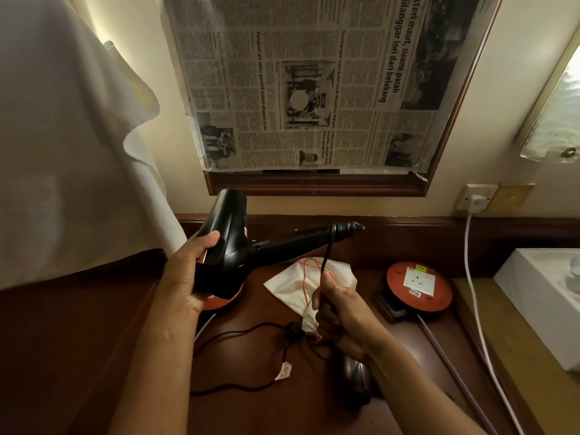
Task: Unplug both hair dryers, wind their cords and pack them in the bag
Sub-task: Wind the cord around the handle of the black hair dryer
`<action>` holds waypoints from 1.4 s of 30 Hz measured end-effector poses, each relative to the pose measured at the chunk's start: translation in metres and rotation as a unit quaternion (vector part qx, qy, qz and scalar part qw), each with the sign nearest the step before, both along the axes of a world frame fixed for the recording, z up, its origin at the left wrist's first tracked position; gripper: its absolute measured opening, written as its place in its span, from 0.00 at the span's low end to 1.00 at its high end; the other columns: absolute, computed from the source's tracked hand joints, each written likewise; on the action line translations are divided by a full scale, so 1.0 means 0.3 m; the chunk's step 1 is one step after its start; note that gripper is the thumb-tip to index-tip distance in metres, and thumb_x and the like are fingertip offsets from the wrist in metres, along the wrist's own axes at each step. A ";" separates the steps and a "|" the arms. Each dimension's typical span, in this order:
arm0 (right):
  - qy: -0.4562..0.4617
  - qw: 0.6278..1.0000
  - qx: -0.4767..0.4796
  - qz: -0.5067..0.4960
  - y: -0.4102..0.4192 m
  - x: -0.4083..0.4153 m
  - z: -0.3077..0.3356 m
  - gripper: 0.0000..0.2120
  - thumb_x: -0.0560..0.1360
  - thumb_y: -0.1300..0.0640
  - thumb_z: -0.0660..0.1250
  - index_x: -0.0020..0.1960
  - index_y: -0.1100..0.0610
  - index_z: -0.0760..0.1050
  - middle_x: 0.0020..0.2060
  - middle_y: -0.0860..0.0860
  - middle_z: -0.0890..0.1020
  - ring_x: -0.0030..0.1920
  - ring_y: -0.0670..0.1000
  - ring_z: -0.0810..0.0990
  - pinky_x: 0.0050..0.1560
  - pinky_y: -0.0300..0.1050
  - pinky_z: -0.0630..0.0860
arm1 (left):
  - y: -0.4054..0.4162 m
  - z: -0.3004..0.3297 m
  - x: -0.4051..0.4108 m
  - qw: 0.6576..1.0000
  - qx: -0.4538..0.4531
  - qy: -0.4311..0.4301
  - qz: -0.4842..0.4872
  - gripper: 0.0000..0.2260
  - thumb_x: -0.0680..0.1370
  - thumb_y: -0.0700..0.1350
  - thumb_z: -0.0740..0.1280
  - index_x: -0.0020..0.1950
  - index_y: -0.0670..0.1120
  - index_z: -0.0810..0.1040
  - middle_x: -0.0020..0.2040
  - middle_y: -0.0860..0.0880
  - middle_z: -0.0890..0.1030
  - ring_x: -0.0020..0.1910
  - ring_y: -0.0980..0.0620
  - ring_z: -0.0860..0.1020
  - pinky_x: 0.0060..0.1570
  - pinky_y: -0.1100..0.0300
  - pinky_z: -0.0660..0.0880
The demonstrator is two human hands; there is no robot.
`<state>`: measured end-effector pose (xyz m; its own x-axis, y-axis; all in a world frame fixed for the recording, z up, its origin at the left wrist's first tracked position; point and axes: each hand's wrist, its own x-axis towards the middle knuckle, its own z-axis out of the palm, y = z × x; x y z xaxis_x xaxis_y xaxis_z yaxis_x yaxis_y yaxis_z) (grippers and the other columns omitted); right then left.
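Black plastic fills my left hand (191, 271): I grip the body of a hair dryer (232, 246), fingers closed round its barrel, handle pointing right above the wooden desk (251, 412). My right hand (340, 312) is closed in a fist round its black cord (324, 255), pinched just below the ribbed collar where the cord leaves the handle. From my fist the cord falls to the desk and trails left in loose curves to its plug (293, 331), which lies free, so I judge this dryer already unplugged.

Winding seems to be just starting. Next I would need to draw the slack up and loop it evenly, without kinking it at the collar.

Beneath my hands lies a white cloth bag (288, 287) with an orange drawstring, flat and apparently empty. A second dark dryer (356, 381) lies under my right forearm, mostly covered. A round red extension reel (419, 287) sits to the right, its socket empty; another red disc hides beneath the held dryer. Whether the second dryer's cord is plugged in, I cannot tell.
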<state>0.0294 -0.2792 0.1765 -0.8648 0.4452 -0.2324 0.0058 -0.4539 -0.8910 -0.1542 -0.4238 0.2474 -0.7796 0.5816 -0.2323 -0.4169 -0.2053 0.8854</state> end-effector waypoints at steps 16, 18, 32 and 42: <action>0.000 0.997 0.079 0.019 0.081 -0.040 -0.035 0.18 0.76 0.46 0.60 0.34 0.59 0.71 0.21 0.49 0.60 0.21 0.46 0.53 0.26 0.41 0.49 | -0.035 0.028 0.013 1.000 -0.008 0.006 0.004 0.14 0.69 0.44 0.69 0.53 0.45 0.79 0.46 0.45 0.81 0.42 0.47 0.80 0.50 0.52 0.76; -0.022 0.994 0.105 0.019 0.110 -0.047 -0.021 0.19 0.76 0.46 0.61 0.32 0.58 0.71 0.21 0.50 0.59 0.22 0.46 0.52 0.27 0.41 0.49 | -0.041 0.030 0.014 1.000 -0.018 0.013 0.011 0.07 0.73 0.43 0.68 0.50 0.45 0.79 0.42 0.46 0.82 0.42 0.47 0.79 0.52 0.51 0.75; -0.167 0.857 0.476 0.109 0.292 -0.071 0.222 0.09 0.75 0.65 0.65 0.37 0.61 0.79 0.33 0.64 0.78 0.33 0.56 0.74 0.35 0.49 0.71 | -0.088 0.047 -0.005 0.997 -0.041 0.052 -0.026 0.16 0.66 0.46 0.69 0.53 0.45 0.81 0.37 0.47 0.84 0.36 0.48 0.81 0.43 0.53 0.74; -0.156 0.767 0.613 0.111 0.297 -0.056 0.369 0.14 0.76 0.52 0.67 0.34 0.58 0.79 0.29 0.49 0.77 0.29 0.40 0.72 0.32 0.31 0.67 | -0.105 0.052 -0.026 0.984 -0.072 0.147 -0.064 0.23 0.66 0.47 0.74 0.62 0.50 0.78 0.52 0.44 0.83 0.51 0.47 0.82 0.51 0.54 0.77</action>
